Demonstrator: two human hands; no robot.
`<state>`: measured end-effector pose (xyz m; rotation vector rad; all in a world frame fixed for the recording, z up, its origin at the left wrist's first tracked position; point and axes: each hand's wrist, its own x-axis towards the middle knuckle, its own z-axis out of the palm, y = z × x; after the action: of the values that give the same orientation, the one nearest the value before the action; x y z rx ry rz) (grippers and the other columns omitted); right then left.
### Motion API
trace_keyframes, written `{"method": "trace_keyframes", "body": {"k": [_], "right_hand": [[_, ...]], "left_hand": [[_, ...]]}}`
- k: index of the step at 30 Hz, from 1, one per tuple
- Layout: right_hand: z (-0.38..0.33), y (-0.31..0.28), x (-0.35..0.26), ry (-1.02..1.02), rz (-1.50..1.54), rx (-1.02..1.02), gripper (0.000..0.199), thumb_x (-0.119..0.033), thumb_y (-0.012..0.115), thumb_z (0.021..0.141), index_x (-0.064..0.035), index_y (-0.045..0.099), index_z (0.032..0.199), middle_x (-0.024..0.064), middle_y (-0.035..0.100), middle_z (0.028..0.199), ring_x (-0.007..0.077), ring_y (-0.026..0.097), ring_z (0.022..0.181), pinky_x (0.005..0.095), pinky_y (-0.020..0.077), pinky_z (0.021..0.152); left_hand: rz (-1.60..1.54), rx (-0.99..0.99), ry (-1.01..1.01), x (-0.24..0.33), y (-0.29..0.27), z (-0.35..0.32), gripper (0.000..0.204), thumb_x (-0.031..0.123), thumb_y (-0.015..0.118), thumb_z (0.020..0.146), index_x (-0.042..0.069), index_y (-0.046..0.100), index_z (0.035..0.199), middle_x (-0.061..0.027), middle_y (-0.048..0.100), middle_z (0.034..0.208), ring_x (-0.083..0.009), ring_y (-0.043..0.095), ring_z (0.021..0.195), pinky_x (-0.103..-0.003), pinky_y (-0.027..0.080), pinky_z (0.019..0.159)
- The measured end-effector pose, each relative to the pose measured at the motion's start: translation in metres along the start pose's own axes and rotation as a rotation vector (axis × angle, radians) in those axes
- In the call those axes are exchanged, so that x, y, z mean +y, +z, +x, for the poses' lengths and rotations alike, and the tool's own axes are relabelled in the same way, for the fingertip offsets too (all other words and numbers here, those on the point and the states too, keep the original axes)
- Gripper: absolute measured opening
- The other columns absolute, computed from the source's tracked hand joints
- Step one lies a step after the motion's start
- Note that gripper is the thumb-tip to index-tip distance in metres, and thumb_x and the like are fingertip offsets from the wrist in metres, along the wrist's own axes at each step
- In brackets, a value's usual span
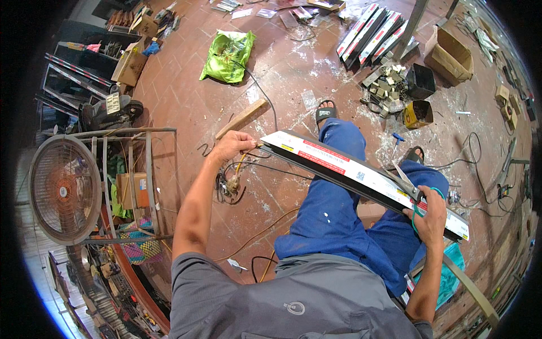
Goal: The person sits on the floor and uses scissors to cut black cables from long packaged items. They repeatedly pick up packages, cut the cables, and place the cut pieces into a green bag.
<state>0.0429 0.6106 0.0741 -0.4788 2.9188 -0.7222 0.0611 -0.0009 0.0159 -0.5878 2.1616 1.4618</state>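
A long black profile bar [361, 176], covered with white film bearing red and yellow labels, lies slantwise above my lap. My left hand [234, 146] is pinched at its far left end; what lies between the fingertips is too small to make out. Near the other end, my right hand [427, 217] is closed around scissors [407, 184] with teal handles, and its fingers also touch the bar. The scissor blades are apart and point away from me over the white film.
A wooden block [243, 119] and a tangle of cables [228, 185] lie on the tiled floor. A caged fan [65, 189] stands at left. Farther off are a green bag [227, 55], stacked bars [372, 37], small metal pieces [385, 89] and a cardboard box [449, 55].
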Motion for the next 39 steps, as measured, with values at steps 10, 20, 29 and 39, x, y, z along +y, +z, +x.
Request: {"method": "trace_keyframes", "body": {"k": [10, 20, 29, 39], "right_hand": [[-0.001, 0.000, 0.003, -0.001, -0.029, -0.003, 0.070, -0.020, 0.092, 0.066, -0.0075, 0.063, 0.128, 0.0142, 0.067, 0.113, 0.0375, 0.062, 0.110, 0.0463, 0.0461, 0.096], [-0.001, 0.001, 0.003, -0.006, -0.047, 0.021, 0.070, -0.020, 0.091, 0.064, -0.0066, 0.063, 0.128, 0.0145, 0.067, 0.112, 0.0378, 0.063, 0.109, 0.0463, 0.0469, 0.096], [-0.001, 0.002, 0.001, 0.008, -0.020, 0.005, 0.070, -0.020, 0.092, 0.065, -0.0073, 0.064, 0.128, 0.0140, 0.067, 0.113, 0.0375, 0.063, 0.108, 0.0461, 0.0465, 0.095], [-0.004, 0.004, 0.004, 0.005, -0.043, 0.007, 0.072, -0.020, 0.091, 0.065, -0.0072, 0.063, 0.130, 0.0143, 0.067, 0.115, 0.0376, 0.063, 0.109, 0.0455, 0.0469, 0.096]], "left_hand": [[0.158, -0.125, -0.025, 0.013, -0.010, 0.014, 0.013, 0.018, 0.080, 0.092, 0.005, 0.079, 0.093, 0.0037, 0.069, 0.078, -0.0067, 0.058, 0.072, -0.026, 0.045, 0.064], [0.033, -0.195, 0.014, 0.004, 0.001, 0.016, 0.017, 0.017, 0.078, 0.094, 0.001, 0.078, 0.090, -0.0016, 0.074, 0.079, -0.0106, 0.066, 0.074, -0.029, 0.052, 0.072], [-0.017, -0.161, 0.054, -0.026, -0.024, 0.026, 0.021, 0.023, 0.080, 0.093, 0.002, 0.077, 0.090, 0.0008, 0.072, 0.081, -0.0093, 0.063, 0.077, -0.027, 0.048, 0.074], [0.026, -0.219, 0.083, -0.004, -0.004, 0.026, 0.020, 0.021, 0.083, 0.091, 0.002, 0.076, 0.091, -0.0002, 0.072, 0.082, -0.0100, 0.063, 0.074, -0.027, 0.050, 0.071]]}}
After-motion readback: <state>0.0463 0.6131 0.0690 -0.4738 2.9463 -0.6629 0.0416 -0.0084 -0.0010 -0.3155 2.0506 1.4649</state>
